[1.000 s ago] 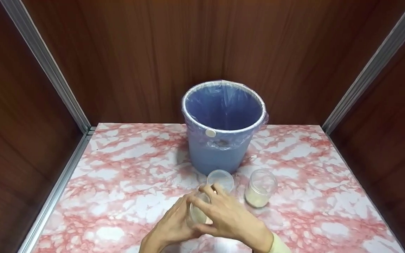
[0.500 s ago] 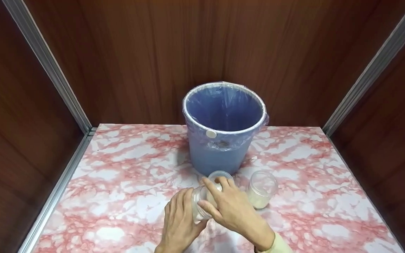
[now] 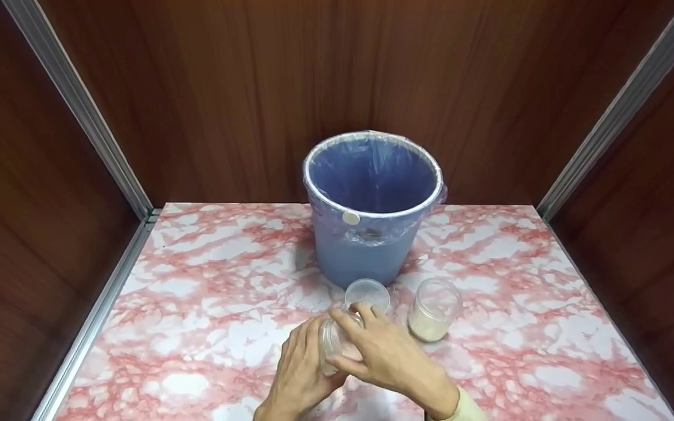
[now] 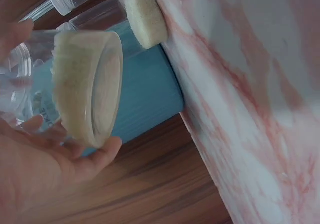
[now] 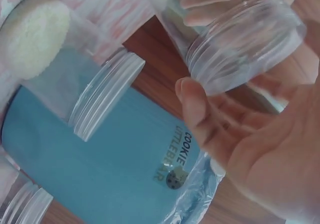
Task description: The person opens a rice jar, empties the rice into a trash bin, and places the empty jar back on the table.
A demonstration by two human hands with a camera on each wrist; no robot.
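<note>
In the head view, both hands meet around a clear plastic jar (image 3: 331, 345) at the front of the table. Its lower part holds pale, rice-like grains (image 4: 80, 83), seen best in the left wrist view. My left hand (image 3: 302, 365) grips the jar's body from the left, fingers wrapped about it. From the right, my right hand (image 3: 392, 354) holds the clear screw lid (image 5: 250, 43) with thumb and fingers curled at its rim. The jar is held up off the table and tilted in the head view.
A blue bin (image 3: 363, 254) with a clear liner stands behind the hands. Beside it, on the right, a lidded clear jar (image 3: 435, 310) contains pale grains. Another clear jar (image 3: 367, 295) is in front of the bin, partly behind my right hand. Wood-patterned panels (image 3: 226, 105) surround the marbled table (image 3: 196, 327).
My left hand has turned and shifted right around the jar, its back now facing up. My right hand has stayed around the lid, its fingers and thumb shifting slightly. The other jars stay put.
</note>
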